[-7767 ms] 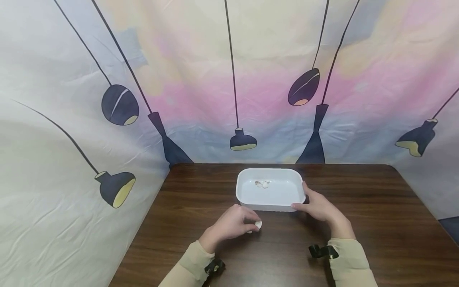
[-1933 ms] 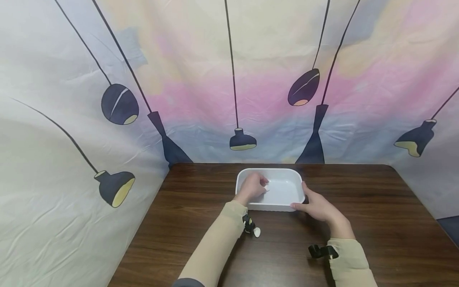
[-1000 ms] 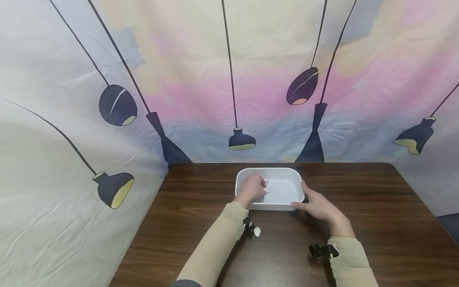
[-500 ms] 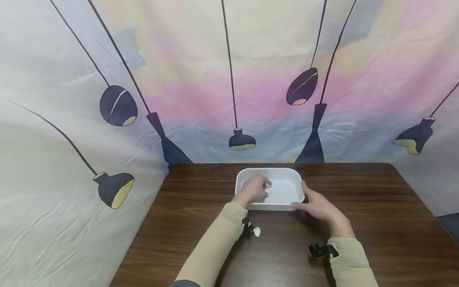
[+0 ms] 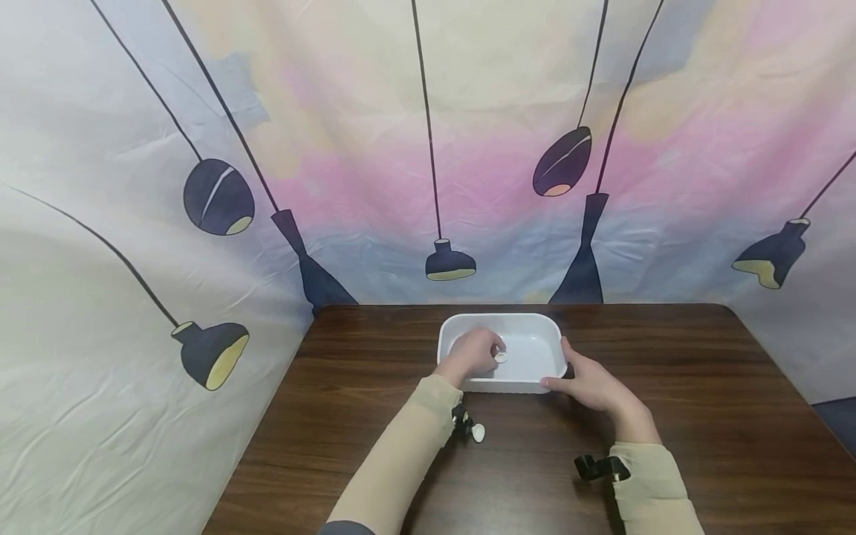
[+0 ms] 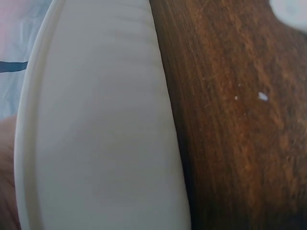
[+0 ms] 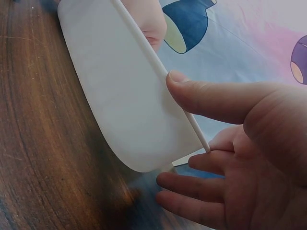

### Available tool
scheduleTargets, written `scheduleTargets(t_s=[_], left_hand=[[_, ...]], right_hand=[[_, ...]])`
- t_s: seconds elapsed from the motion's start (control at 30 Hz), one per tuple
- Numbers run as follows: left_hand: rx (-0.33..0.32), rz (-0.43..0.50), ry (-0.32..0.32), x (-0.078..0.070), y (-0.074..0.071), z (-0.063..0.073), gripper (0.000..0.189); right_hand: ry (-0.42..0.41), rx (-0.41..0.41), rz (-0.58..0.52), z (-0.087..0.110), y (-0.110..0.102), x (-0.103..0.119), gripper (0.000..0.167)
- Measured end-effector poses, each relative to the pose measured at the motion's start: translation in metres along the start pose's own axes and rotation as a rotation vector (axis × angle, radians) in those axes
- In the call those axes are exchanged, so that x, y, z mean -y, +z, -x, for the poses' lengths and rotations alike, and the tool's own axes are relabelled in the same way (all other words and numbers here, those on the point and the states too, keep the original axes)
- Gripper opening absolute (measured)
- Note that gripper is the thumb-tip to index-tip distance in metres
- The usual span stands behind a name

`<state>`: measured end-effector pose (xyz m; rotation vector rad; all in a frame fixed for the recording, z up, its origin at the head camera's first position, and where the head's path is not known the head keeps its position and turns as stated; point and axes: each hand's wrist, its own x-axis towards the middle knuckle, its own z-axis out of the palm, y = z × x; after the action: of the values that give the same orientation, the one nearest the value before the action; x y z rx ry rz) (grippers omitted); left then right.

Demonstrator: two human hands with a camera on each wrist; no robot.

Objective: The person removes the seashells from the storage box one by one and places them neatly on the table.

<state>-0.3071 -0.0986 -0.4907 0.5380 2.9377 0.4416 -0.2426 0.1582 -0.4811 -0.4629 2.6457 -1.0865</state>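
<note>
A white rectangular tray [image 5: 535, 371] sits near the far edge of the table. My left hand [image 5: 473, 353] reaches over its near rim, fingers bent low inside. At its fingertips lies a small white, shell-like piece [image 5: 501, 357]; whether the fingers pinch it is hidden. My right hand [image 5: 591, 379] holds the tray's right near corner, with the thumb [image 7: 192, 93] on the rim and the fingers [image 7: 196, 184] around the end. Another white oval piece [image 5: 478, 432] lies on the table beside my left wrist. The left wrist view mostly shows the tray's outer wall [image 6: 105, 124].
The table [image 5: 528, 475] is dark brown wood. Tiny white crumbs [image 6: 262, 96] lie on it in front of the tray. Behind hangs a cloth [image 5: 374, 163] printed with lamps. Black wrist mounts [image 5: 602, 468] are strapped to both sleeves.
From the table in front of the tray, my left hand has moved into it; lately its fingers spread, then drew together near the white piece. My right hand stays on the corner.
</note>
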Motion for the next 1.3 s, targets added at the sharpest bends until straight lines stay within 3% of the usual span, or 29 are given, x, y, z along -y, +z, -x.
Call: scheduleTargets(t_s=[0.2, 0.43, 0.8, 1.3], left_hand=[[0.002, 0.017, -0.012, 0.0002, -0.0019, 0.0043, 0.02], [0.009, 0.009, -0.003, 0.0007, 0.0003, 0.0022, 0.038], [0.012, -0.031, 0.014, -0.0007, 0.0026, -0.0012, 0.047], [0.036, -0.019, 0.017, -0.0026, 0.0035, -0.0021, 0.032]], right_hand=[[0.003, 0.004, -0.004, -0.0005, 0.0008, -0.0005, 0.108], [0.022, 0.009, -0.003, -0.0009, 0.0005, -0.0032, 0.109], [0.009, 0.009, -0.011, -0.0002, 0.0, -0.0006, 0.108], [0.013, 0.013, -0.016, 0.0007, -0.001, 0.0, 0.111]])
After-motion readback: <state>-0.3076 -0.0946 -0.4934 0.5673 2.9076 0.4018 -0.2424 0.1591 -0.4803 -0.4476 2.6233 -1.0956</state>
